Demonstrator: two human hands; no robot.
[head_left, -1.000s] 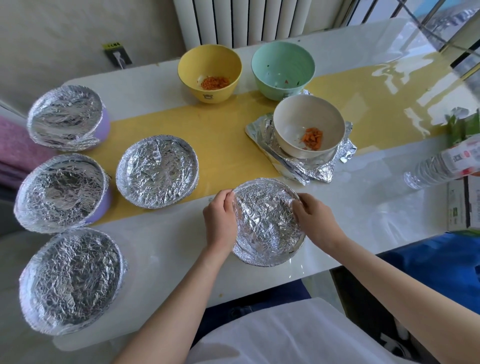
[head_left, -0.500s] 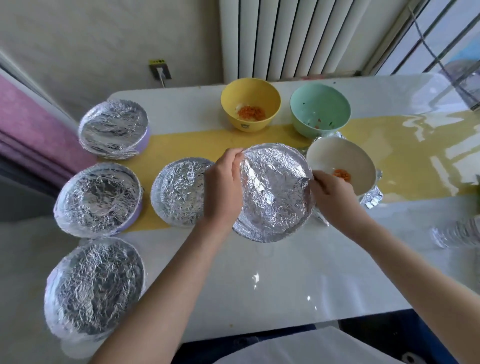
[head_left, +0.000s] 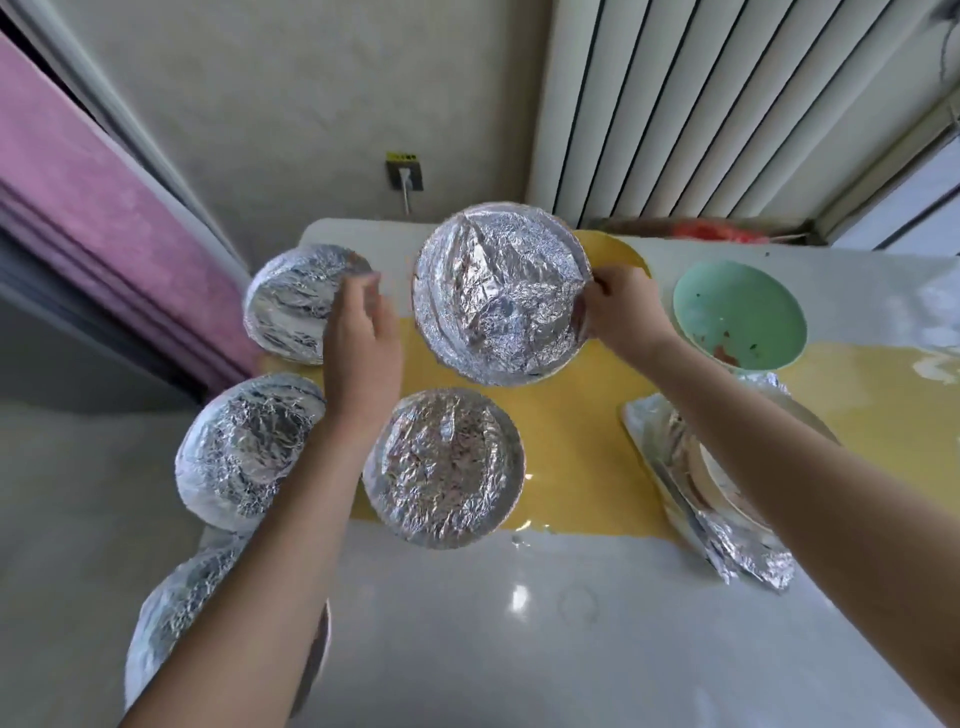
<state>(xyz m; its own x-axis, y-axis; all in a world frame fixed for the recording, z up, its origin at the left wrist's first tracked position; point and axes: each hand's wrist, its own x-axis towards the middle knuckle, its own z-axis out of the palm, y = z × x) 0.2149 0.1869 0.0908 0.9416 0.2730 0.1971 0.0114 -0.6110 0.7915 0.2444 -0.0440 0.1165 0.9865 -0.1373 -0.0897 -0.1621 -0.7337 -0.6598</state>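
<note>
Two hands: I am holding them apart, one each side of the foil-covered bowl (head_left: 501, 291).
Right hand (head_left: 618, 306): I am pinching the bowl's right rim.
Left hand (head_left: 363, 338): I am hovering it open, just beside the bowl's left edge.

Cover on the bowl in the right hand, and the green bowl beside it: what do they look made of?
The cover is most likely aluminium foil: silver, shiny and finely crinkled with sharp creases, folded over the rim where the right hand pinches it. What it covers is hidden. The green bowl looks like smooth plastic or melamine, possibly glazed ceramic, with an even mint colour and a soft sheen.
</note>
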